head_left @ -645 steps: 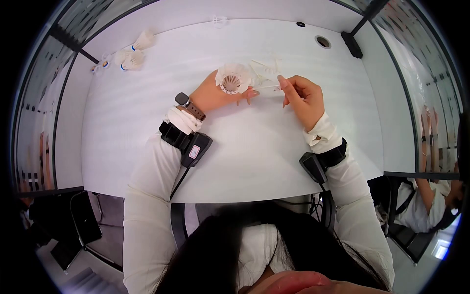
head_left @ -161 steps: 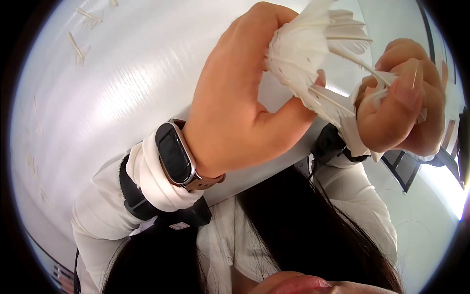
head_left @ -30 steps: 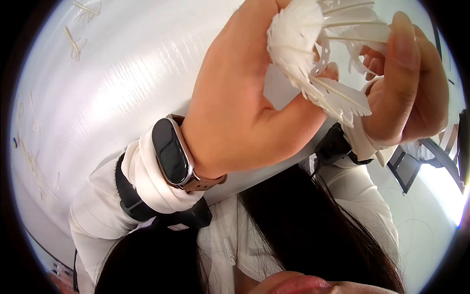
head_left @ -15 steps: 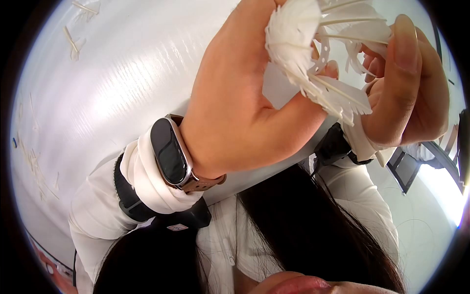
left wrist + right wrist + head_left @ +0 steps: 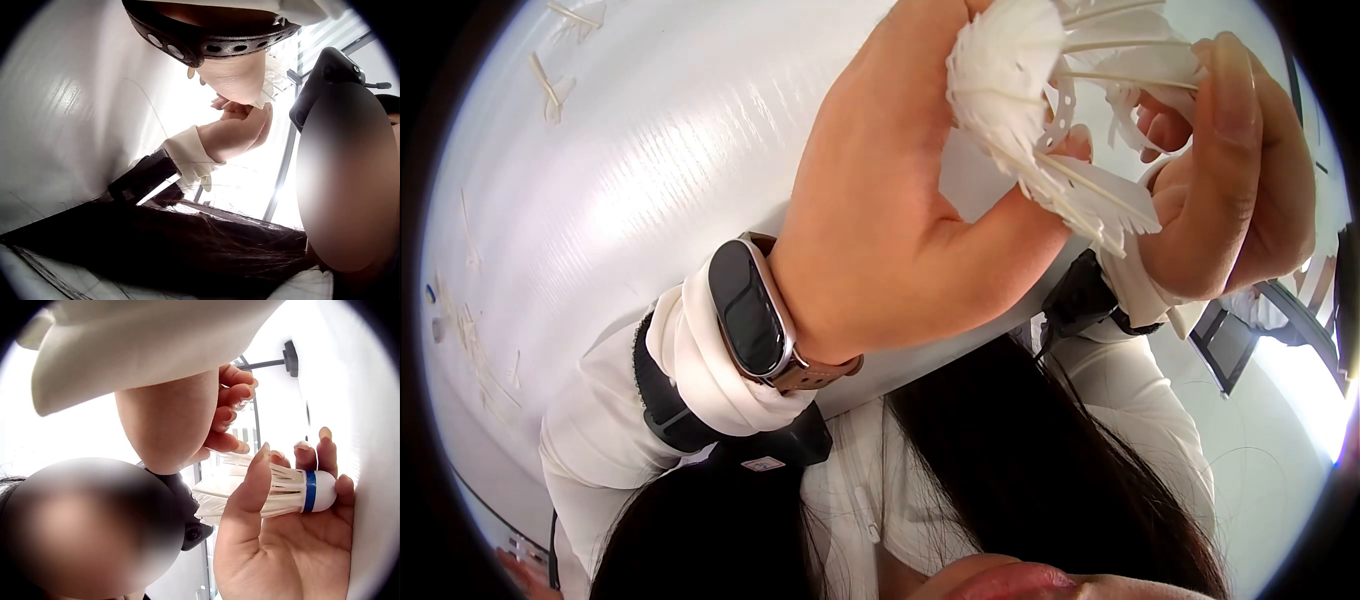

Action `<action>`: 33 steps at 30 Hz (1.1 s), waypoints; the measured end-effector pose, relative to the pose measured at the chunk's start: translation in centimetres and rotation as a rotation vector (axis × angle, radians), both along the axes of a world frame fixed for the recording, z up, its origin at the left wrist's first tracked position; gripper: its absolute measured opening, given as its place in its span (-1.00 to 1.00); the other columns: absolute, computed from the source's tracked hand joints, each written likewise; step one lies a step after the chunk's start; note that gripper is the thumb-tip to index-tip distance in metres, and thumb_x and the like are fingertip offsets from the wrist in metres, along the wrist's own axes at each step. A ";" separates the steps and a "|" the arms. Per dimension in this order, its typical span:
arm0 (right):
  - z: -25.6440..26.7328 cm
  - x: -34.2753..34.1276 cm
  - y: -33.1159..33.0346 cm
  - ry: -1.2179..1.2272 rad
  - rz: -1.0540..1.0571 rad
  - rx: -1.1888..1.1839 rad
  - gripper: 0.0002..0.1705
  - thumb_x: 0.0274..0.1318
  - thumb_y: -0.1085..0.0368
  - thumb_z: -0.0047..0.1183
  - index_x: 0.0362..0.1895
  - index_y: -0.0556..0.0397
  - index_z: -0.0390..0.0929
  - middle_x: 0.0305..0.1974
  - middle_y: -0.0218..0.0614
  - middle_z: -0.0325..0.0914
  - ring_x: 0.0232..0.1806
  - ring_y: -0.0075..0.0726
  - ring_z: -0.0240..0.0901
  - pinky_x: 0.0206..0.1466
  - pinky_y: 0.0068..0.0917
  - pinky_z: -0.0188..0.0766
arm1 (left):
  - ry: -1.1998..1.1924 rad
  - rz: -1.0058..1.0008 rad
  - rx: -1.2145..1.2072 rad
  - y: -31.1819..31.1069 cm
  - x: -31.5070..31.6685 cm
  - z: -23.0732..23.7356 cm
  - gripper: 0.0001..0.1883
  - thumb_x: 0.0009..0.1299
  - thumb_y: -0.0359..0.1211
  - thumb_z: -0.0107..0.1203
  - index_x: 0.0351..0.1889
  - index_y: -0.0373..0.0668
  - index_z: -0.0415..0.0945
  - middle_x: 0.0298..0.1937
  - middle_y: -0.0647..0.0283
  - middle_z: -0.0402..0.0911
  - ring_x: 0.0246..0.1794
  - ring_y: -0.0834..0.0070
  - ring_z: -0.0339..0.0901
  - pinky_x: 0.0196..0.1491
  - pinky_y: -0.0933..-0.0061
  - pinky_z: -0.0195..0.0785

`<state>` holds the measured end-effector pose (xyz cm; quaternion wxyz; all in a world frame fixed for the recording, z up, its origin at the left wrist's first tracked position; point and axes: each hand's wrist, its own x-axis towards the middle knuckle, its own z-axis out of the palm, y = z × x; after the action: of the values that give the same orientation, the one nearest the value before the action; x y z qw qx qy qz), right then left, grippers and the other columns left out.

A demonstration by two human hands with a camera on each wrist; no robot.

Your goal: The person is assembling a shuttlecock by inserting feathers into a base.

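A shuttlecock point(image 5: 1005, 85) held between a person's two hands, as I receive it on three remote feeds: the head view shows the white feather skirt in the left hand point(image 5: 890, 220), which is seen from its back, with the mouth of the skirt turned toward the right hand point(image 5: 1235, 170); the left grip is curled round the shuttlecock, and from the right wrist I make out its thumb lying across the skirt and its fingers round the far side; the same view shows me the white base point(image 5: 324, 490) and its blue band point(image 5: 310, 491), pointing away from the right hand; the right grip, thumb and fingers together, pinches the tip of one feather point(image 5: 1135, 80), whose shaft runs out from the skirt; inside the mouth I note a curved white strip point(image 5: 1060, 115) pierced with small holes; on the worktop point(image 5: 650, 180), well apart from the hands, loose feathers point(image 5: 554, 92) lie scattered, with thin shafts point(image 5: 475, 340) near the left edge too small for me to count; the left wrist bears a watch point(image 5: 752, 308) on a brown strap, the right a black camera point(image 5: 1080, 295); in the left wrist view the shuttlecock is mostly hidden from me
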<state>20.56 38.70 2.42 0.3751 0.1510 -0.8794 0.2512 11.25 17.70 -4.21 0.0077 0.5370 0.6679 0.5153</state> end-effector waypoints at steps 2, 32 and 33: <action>-0.4 -0.5 0.5 0.080 0.014 0.181 -0.71 0.24 0.48 0.09 0.03 0.29 0.58 -0.15 0.06 0.60 -0.42 -0.42 0.55 -0.43 -0.66 0.52 | 0.068 0.025 -0.043 -0.4 0.0 -1.3 -0.65 0.22 -0.45 0.28 0.01 -0.07 0.67 -0.05 0.25 0.67 -0.07 0.28 0.62 0.00 0.30 0.46; 0.4 -0.2 -0.7 -0.195 -0.088 -0.180 -0.70 0.27 0.45 0.08 0.05 0.34 0.58 -0.15 0.01 0.61 -0.45 -0.49 0.49 -0.43 -0.64 0.44 | -0.213 -0.029 0.047 1.4 0.6 0.2 -0.73 0.24 -0.55 0.29 -0.07 -0.21 0.68 -0.09 0.24 0.69 -0.13 0.42 0.64 -0.08 0.38 0.49; 0.2 -0.2 -0.8 -0.178 -0.091 -0.179 -0.70 0.27 0.44 0.08 0.04 0.34 0.58 -0.16 0.01 0.61 -0.45 -0.50 0.49 -0.44 -0.64 0.43 | -0.284 -0.032 0.091 1.6 0.6 -0.2 -0.73 0.24 -0.56 0.28 -0.07 -0.22 0.68 -0.09 0.23 0.69 -0.12 0.41 0.64 -0.07 0.38 0.49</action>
<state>20.32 37.87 2.62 0.3184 0.0538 -0.8893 0.3237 11.88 19.29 -4.41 0.0861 0.4689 0.6274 0.6157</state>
